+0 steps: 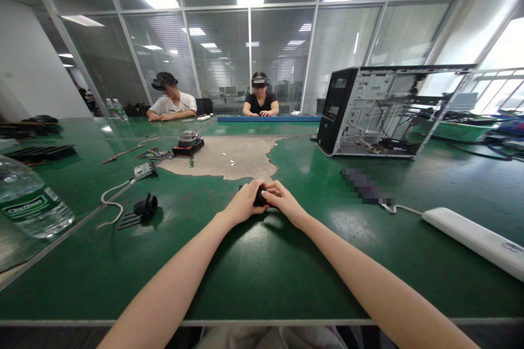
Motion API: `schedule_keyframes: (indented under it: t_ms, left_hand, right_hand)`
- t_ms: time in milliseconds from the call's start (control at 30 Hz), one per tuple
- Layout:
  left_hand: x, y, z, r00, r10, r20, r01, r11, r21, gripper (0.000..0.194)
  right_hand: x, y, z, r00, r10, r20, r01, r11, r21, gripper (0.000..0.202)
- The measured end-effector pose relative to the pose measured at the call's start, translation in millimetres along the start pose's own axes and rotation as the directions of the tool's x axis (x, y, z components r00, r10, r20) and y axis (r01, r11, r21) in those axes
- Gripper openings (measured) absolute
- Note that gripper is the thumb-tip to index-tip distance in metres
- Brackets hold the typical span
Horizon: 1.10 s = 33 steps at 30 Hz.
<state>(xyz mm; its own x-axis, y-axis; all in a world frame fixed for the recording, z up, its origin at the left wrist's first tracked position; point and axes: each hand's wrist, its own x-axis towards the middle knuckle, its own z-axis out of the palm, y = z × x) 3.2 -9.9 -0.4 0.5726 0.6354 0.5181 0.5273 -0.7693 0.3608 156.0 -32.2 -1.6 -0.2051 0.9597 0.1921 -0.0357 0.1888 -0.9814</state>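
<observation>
A small black part (259,196) is held between my two hands above the middle of the green table (262,272). My left hand (244,200) wraps round its left side, fingers closed on it. From the right, my right hand (282,200) pinches the same part with thumb and fingers. Much of the part is hidden by my fingers. Left of my hands, a black round piece with prongs (143,209) lies on the table.
An open computer case (339,112) stands at the back right, with a white power strip (470,234) and a dark phone-like object (364,185) nearer. A water bottle (33,202) is far left. Two people sit across the table. A metal bracket (144,169) and drive-like unit (188,144) lie back left.
</observation>
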Motion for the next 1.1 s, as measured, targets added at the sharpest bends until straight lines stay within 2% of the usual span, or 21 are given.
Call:
schedule_keyframes:
  t_ms: [233, 433, 567, 800, 1000, 1100]
  left_hand:
    - [1.0, -2.6, 1.7, 1.0, 0.008, -0.005, -0.008, 1.0, 0.001, 0.059]
    - [0.3, -1.8, 0.7, 1.0, -0.001, -0.001, 0.001, 1.0, -0.003, 0.055]
    - [0.0, -1.0, 0.1, 1.0, -0.001, -0.001, 0.001, 1.0, -0.017, 0.057]
    - [0.9, -2.5, 0.3, 1.0, 0.011, 0.011, -0.011, 1.0, -0.001, 0.062]
    - [0.4, -1.6, -0.5, 1.0, -0.008, 0.019, 0.008, 1.0, 0.025, 0.059]
    - [0.5, -0.6, -0.8, 1.0, -0.004, 0.017, 0.003, 1.0, 0.022, 0.059]
  right_hand:
    - [4.4, 5.5, -0.3, 0.997, 0.031, -0.066, -0.033, 0.999, -0.027, 0.029]
    - [1.2, 0.6, -1.7, 1.0, 0.021, 0.016, -0.022, 1.0, 0.017, 0.032]
    - [0.7, 0.6, 0.1, 1.0, 0.015, -0.004, -0.015, 1.0, 0.018, 0.024]
    - [4.9, 5.8, -1.4, 0.998, 0.033, -0.056, -0.034, 0.999, -0.032, 0.029]
    - [1.3, -1.5, -2.0, 0.999, 0.044, 0.021, -0.045, 0.998, 0.039, 0.032]
    - [-0.2, -2.8, -0.8, 0.999, 0.033, 0.009, -0.034, 0.998, 0.046, 0.027]
